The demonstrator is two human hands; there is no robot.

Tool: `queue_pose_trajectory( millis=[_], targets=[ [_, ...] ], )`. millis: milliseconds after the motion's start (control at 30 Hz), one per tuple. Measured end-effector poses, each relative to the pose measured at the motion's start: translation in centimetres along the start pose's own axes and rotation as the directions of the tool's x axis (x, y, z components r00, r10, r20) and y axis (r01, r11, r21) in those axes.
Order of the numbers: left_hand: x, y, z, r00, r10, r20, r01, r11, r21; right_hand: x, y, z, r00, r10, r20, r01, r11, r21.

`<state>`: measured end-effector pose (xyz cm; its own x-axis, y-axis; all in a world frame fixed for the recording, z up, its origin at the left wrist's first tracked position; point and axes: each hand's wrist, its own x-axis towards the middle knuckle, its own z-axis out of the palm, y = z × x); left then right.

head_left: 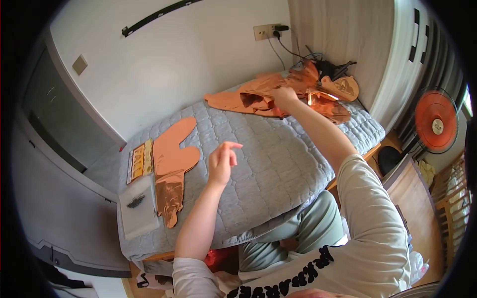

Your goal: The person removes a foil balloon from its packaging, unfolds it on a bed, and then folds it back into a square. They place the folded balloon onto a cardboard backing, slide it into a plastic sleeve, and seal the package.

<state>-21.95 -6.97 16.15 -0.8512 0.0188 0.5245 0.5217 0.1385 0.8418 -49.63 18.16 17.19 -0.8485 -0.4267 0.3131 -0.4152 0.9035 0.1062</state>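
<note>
My right hand (285, 98) reaches to the far side of the bed, its fingers closed at a heap of shiny copper-coloured foil pieces (231, 102); part of the fingers is hidden against the foil. Above the quilted cover my left hand (223, 161) hangs in the air, forefinger stretched out, other fingers loosely bent, nothing in it. To its left lies a flat copper-coloured cut-out (171, 146) with rounded lobes and a crinkled foil lower end. Beside that are a printed picture sheet (140, 161) and a whitish flat sheet (136, 213) bearing small dark bits.
The grey quilted mattress (248, 164) fills the middle. Black cables and dark objects (330, 68) crowd its far right corner, below a wall socket (267, 32). An orange fan (436, 119) stands at the right, near a wooden table (415, 198).
</note>
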Motion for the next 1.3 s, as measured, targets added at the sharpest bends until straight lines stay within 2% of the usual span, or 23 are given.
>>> queue_pose_trajectory(
  millis=[67,133,200,333,400,533,600,633,667,733,800,833,867,900,933,1000,1033,1067,1133,1167,1200,1267,1300],
  targets=[
    [-0.4,0.3,0.9,0.995,-0.095,0.015,0.095,0.995,0.020,1.0,-0.4,0.4,0.992,0.079,0.095,-0.078,0.997,-0.015],
    [-0.6,0.8,1.5,0.992,-0.095,0.078,0.093,0.995,0.027,1.4,-0.2,0.1,0.916,0.018,-0.402,-0.033,0.999,-0.030],
    [-0.7,0.3,1.4,0.988,-0.102,0.117,0.101,0.995,0.016,0.1,-0.9,-3.7,0.770,-0.039,-0.637,0.206,0.960,0.191],
    [-0.1,0.4,1.5,0.995,0.056,-0.086,-0.037,0.976,0.213,-3.7,-3.4,-12.3,0.683,-0.149,-0.715,0.371,0.914,0.164],
    [0.2,1.5,1.6,0.873,0.385,-0.299,-0.239,0.873,0.426,-6.9,-4.7,-16.2,0.727,-0.183,-0.662,0.410,0.889,0.205],
    [0.5,2.1,-0.2,0.727,0.623,-0.289,-0.367,0.708,0.603,-13.2,-6.3,-22.1,0.795,-0.379,-0.474,0.555,0.770,0.314],
    [-0.2,3.0,-2.2,0.677,0.714,0.179,-0.550,0.328,0.768,-15.8,-6.7,-24.6,0.795,-0.403,-0.453,0.575,0.738,0.354],
    [-0.5,4.0,-2.6,0.648,0.699,0.304,-0.572,0.182,0.800,-16.9,-6.5,-26.0,0.865,-0.390,-0.317,0.501,0.715,0.488],
    [-1.0,5.0,-2.6,0.648,0.698,0.306,-0.576,0.185,0.797,-17.9,-6.2,-26.8,0.908,-0.383,-0.172,0.404,0.687,0.604],
    [-2.0,7.6,-2.2,0.663,0.589,0.461,-0.686,0.233,0.689,-19.8,-4.9,-27.6,0.914,-0.375,-0.156,0.366,0.591,0.719],
    [-4.0,10.1,-0.8,0.557,0.618,0.555,-0.808,0.247,0.535,-21.9,-3.8,-29.6,0.908,-0.409,0.088,0.163,0.539,0.827],
    [-5.2,10.8,-0.2,0.502,0.612,0.611,-0.860,0.281,0.425,-22.4,-2.8,-29.3,0.874,-0.484,0.043,0.226,0.483,0.846],
    [-7.0,11.0,0.6,0.410,0.613,0.676,-0.906,0.186,0.380,-22.5,-1.7,-27.7,0.838,-0.542,-0.061,0.301,0.367,0.880],
    [-8.6,11.2,1.5,0.311,0.601,0.736,-0.942,0.090,0.324,-23.7,-1.6,-27.1,0.812,-0.582,-0.050,0.192,0.185,0.964],
    [-9.7,11.6,2.4,0.323,0.594,0.737,-0.937,0.091,0.337,-25.4,-1.9,-26.5,0.782,-0.621,-0.048,0.062,0.002,0.998],
    [-11.9,12.5,3.7,0.036,0.749,0.662,-0.943,-0.193,0.270,-28.2,-2.7,-24.3,0.695,-0.719,0.012,-0.185,-0.162,0.969],
    [-13.1,13.1,3.8,0.049,0.742,0.669,-0.941,-0.190,0.279,-29.8,-3.3,-22.5,0.667,-0.742,0.065,-0.337,-0.223,0.915],
    [-14.3,14.0,3.8,0.115,0.773,0.624,-0.963,-0.066,0.260,-31.2,-3.9,-21.0,0.629,-0.770,0.111,-0.480,-0.272,0.834],
    [-15.9,15.8,3.4,0.202,0.786,0.585,-0.966,0.063,0.250,-33.0,-4.9,-19.6,0.632,-0.723,0.277,-0.497,-0.105,0.861],
    [-16.5,16.7,2.9,0.293,0.799,0.524,-0.956,0.227,0.188,-33.3,-5.5,-19.5,0.681,-0.680,0.272,-0.374,-0.004,0.927],
    [-17.1,17.3,2.3,0.389,0.795,0.465,-0.917,0.382,0.114,-33.9,-6.1,-19.2,0.668,-0.696,0.264,-0.375,-0.008,0.927],
    [-18.9,17.5,0.8,0.442,0.782,0.439,-0.895,0.417,0.159,-34.8,-6.7,-18.5,0.848,-0.470,0.243,-0.300,-0.049,0.953],
    [-19.6,18.2,0.0,0.658,0.615,0.434,-0.733,0.655,0.184,-34.3,-6.1,-18.2,0.821,-0.524,0.226,-0.262,0.005,0.965]
  ],
)
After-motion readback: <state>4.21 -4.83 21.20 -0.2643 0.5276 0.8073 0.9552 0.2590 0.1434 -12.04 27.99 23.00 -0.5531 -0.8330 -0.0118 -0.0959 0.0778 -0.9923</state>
